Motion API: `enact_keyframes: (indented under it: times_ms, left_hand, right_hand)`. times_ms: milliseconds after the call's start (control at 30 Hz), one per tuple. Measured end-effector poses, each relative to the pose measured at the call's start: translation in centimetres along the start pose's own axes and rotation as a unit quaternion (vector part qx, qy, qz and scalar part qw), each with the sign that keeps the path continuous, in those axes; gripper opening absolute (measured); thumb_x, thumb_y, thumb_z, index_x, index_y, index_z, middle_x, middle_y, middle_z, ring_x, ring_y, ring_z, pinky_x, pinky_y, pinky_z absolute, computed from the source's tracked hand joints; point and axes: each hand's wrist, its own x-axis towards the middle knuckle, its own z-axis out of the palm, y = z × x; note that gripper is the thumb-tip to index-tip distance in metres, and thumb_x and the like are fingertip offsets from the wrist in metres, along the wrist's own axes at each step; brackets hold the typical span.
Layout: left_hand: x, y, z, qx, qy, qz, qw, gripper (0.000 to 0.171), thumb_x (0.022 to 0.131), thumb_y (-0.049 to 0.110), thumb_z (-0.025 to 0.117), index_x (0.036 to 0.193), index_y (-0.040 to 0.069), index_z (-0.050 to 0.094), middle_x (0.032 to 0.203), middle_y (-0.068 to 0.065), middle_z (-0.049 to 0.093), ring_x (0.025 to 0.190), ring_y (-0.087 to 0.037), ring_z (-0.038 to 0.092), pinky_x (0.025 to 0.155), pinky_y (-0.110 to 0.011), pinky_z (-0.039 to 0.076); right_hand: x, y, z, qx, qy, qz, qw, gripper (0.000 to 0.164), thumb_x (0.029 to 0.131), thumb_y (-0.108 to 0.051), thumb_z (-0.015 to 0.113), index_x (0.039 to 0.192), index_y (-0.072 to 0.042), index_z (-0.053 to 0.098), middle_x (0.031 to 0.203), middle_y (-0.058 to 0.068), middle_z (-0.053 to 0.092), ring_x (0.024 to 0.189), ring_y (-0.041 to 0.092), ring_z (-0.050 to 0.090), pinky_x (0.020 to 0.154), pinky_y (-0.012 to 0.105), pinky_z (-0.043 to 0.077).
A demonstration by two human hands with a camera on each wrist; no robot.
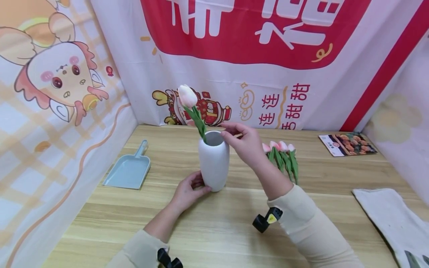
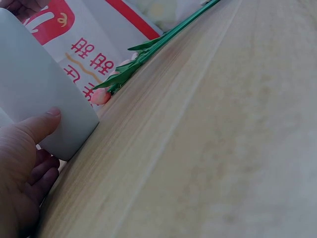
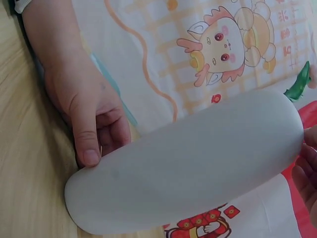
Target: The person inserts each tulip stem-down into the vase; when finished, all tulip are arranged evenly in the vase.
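A white vase (image 1: 214,163) stands upright on the wooden table, holding one pale pink tulip (image 1: 187,96) that leans left out of its mouth. Low on the vase, my left hand (image 1: 188,191) grips it, thumb along the front and fingers toward the side. My right hand (image 1: 246,143) is at the rim on the right, its thumb at the edge and its fingers loosely bent above. In the right wrist view only the fingers (image 3: 308,173) of that hand show, beside the vase's top. Several more pink tulips (image 1: 281,160) lie on the table behind my right forearm.
A light blue dustpan (image 1: 130,169) lies at the left of the table. Toward the back right is a printed card (image 1: 348,144) with a food picture. A pale cloth (image 1: 392,219) lies at the right edge. Printed fabric (image 1: 234,74) hangs behind the table.
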Motion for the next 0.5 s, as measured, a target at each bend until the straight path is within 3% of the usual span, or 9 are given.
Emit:
enact_keyframes:
  times_ms: [300, 500]
  left_hand:
    - [0.0, 0.0, 0.0, -0.003, 0.004, 0.002, 1.0000, 0.062, 0.079, 0.015, 0.082, 0.134, 0.005, 0.056, 0.123, -0.014, 0.067, 0.115, -0.029, 0.063, 0.103, -0.042, 0.051]
    - [0.0, -0.1, 0.1, -0.005, 0.005, 0.004, 1.0000, 0.062, 0.078, 0.016, 0.083, 0.133, 0.006, 0.056, 0.123, -0.013, 0.067, 0.115, -0.028, 0.063, 0.103, -0.041, 0.052]
  right_hand:
    - [-0.5, 3.2, -3.2, 0.018, 0.048, 0.050, 0.997, 0.031, 0.092, -0.019, 0.069, 0.121, -0.008, 0.068, 0.105, 0.008, 0.067, 0.088, 0.010, 0.059, 0.072, 0.016, 0.054]
    - [-1.4, 6.4, -6.6, 0.030, 0.102, 0.065, 0.992, 0.033, 0.091, -0.013, 0.067, 0.121, 0.000, 0.065, 0.085, -0.015, 0.063, 0.079, 0.000, 0.056, 0.063, 0.010, 0.051]
